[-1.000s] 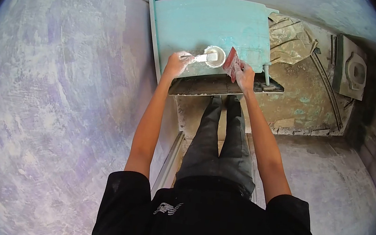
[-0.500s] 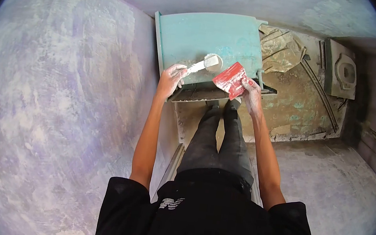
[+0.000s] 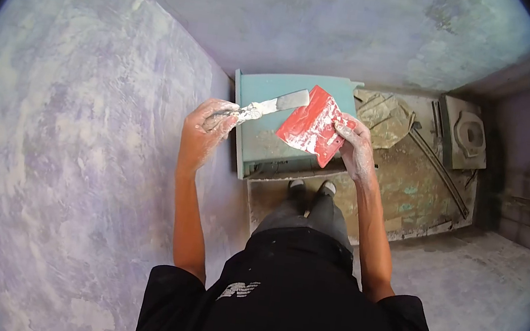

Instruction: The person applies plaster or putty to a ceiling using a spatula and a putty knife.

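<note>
Two hands, each with one tool, meet above one turquoise counter (image 3: 256,139). One left hand (image 3: 209,125), dusted white, is closed with bent fingers around the handle end of one putty knife (image 3: 294,99), whose blade points toward the right. One right hand (image 3: 356,147), likewise whitened, pinches one red scraper (image 3: 313,125) at its right edge, thumb across the upper face; the other fingers are partly hidden behind it. Both tools are raised in front of the body, over the counter; the scraper lies tilted, streaked with white paste, and the knife carries paste near its handle. The blade tip reaches the scraper's upper left edge; whether they touch cannot be told. Below the counter, two shoes (image 3: 328,187) stand on the floor. To the right: one crumpled sheet (image 3: 383,120), several long strips (image 3: 441,171) and one slab with an oval basin (image 3: 469,134).
</note>
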A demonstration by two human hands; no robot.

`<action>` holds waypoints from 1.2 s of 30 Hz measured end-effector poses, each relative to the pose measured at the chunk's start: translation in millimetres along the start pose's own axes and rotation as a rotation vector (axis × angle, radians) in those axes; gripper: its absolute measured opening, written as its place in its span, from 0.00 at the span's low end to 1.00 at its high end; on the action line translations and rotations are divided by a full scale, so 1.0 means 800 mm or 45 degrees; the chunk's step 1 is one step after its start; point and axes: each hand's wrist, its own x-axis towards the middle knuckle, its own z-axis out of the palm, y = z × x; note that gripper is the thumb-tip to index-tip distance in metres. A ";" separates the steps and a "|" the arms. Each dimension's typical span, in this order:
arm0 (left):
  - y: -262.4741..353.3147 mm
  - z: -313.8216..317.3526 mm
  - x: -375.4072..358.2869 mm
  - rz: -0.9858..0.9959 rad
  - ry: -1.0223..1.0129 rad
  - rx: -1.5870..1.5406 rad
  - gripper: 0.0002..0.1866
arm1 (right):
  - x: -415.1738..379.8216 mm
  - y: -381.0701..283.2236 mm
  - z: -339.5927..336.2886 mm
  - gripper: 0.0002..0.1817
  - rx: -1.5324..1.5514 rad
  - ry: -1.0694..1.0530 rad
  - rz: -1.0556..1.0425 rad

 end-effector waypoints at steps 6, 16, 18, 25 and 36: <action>0.092 -0.013 0.002 0.458 -0.119 0.500 0.10 | -0.014 -0.048 0.033 0.16 -0.024 -0.102 -0.084; 0.157 -0.004 0.016 0.685 -0.210 0.666 0.11 | -0.016 -0.081 0.042 0.15 -0.072 -0.070 -0.189; 0.165 -0.005 0.016 0.712 -0.242 0.704 0.11 | -0.017 -0.079 0.042 0.14 -0.061 -0.065 -0.181; 0.191 0.000 0.024 0.795 -0.251 0.752 0.12 | -0.016 -0.085 0.040 0.14 -0.016 -0.081 -0.227; 0.199 0.005 0.028 0.777 -0.175 0.653 0.13 | -0.017 -0.094 0.040 0.14 -0.018 -0.044 -0.246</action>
